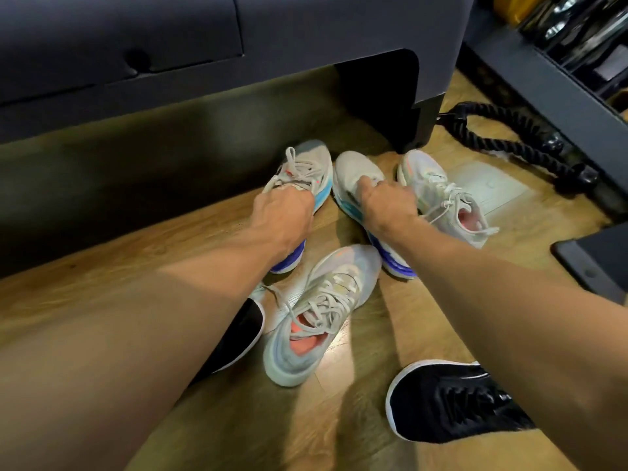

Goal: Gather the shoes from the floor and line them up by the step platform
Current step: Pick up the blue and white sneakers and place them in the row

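Two grey sneakers with blue soles stand side by side, toes toward the dark step platform (390, 39). My left hand (283, 215) grips the left one (312, 168) at its tongue and laces. My right hand (387, 207) grips the right one (353, 175) at its opening. A pale sneaker with a pink lining (441, 198) lies just right of them. Another pale sneaker with an orange lining (319, 314) lies nearer me, apart from the row.
A black shoe (452, 399) is at the lower right and another black shoe (238, 338) shows under my left forearm. A thick black rope (503, 137) and a dark rack (560, 83) lie to the right. A dark base plate (598, 260) sits at the right edge.
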`<action>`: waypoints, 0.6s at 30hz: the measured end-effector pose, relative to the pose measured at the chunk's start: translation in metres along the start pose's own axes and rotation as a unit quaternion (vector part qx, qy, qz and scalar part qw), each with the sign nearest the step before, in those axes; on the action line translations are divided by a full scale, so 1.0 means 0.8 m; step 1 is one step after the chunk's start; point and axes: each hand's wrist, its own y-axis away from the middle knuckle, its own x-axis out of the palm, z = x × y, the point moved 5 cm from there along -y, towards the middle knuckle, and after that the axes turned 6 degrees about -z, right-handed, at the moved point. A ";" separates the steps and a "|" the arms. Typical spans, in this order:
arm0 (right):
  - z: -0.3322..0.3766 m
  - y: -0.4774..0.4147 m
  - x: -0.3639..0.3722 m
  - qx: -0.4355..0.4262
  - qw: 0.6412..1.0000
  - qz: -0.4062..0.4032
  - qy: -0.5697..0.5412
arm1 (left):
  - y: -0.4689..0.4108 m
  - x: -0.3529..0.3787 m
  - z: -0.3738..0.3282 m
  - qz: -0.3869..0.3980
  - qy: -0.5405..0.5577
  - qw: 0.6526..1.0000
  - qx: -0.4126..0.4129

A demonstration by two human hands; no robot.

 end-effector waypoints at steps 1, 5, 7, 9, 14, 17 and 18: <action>-0.002 0.006 0.004 -0.004 1.000 -0.011 -0.015 | -0.001 0.003 -0.002 0.011 0.005 1.000 0.000; -0.033 0.053 0.000 0.019 0.988 -0.107 -0.108 | 0.011 0.022 -0.008 0.079 0.049 0.995 -0.045; -0.046 0.086 0.004 0.033 0.987 -0.128 -0.089 | 0.027 0.034 -0.017 0.119 0.058 0.990 -0.042; -0.055 0.109 0.012 0.059 0.992 -0.088 -0.072 | 0.038 0.039 -0.021 0.120 0.013 0.992 -0.024; -0.043 0.100 0.016 0.056 0.997 0.053 -0.014 | 0.055 0.029 -0.014 0.122 -0.094 0.988 0.002; -0.037 0.100 -0.015 0.073 0.993 0.084 -0.028 | 0.069 -0.008 -0.021 0.120 -0.071 0.990 -0.007; -0.034 0.103 -0.032 0.071 0.993 0.088 -0.023 | 0.074 -0.029 -0.027 0.110 -0.065 0.992 0.000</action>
